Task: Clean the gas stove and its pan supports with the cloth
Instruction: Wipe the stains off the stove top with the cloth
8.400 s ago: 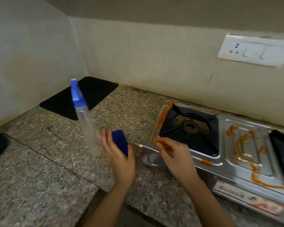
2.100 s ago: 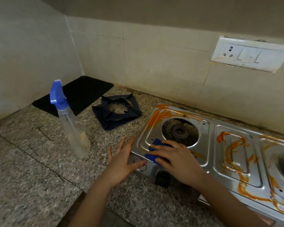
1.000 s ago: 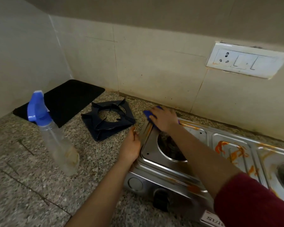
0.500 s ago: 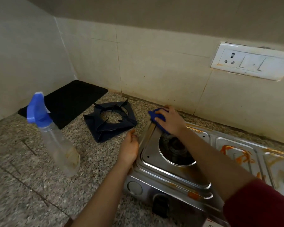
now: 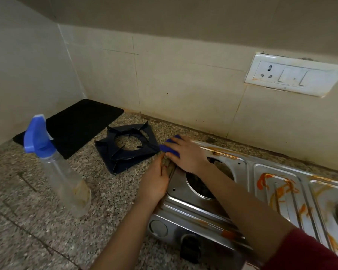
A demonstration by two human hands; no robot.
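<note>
The steel gas stove [image 5: 185, 203] sits on the granite counter, its middle and right panels streaked with orange sauce. My right hand [image 5: 187, 153] presses the blue cloth [image 5: 171, 146] onto the stove's back left corner. Flat against the stove's left edge rests my left hand [image 5: 154, 182], fingers together and holding nothing. The left burner hole [image 5: 203, 189] is bare, partly crossed by my right forearm. One dark pan support [image 5: 126, 146] lies on the counter just left of the stove.
A clear spray bottle [image 5: 61, 172] with a blue trigger head stands at the left front. A black mat [image 5: 72, 127] lies in the back left corner. The tiled wall carries a white socket plate [image 5: 295, 75]. A black knob [image 5: 189, 248] sticks out of the stove front.
My right hand has dragged the cloth from the stove's front left up to its back left corner. The left panel's sauce is mostly gone. The left hand stays on the stove's side.
</note>
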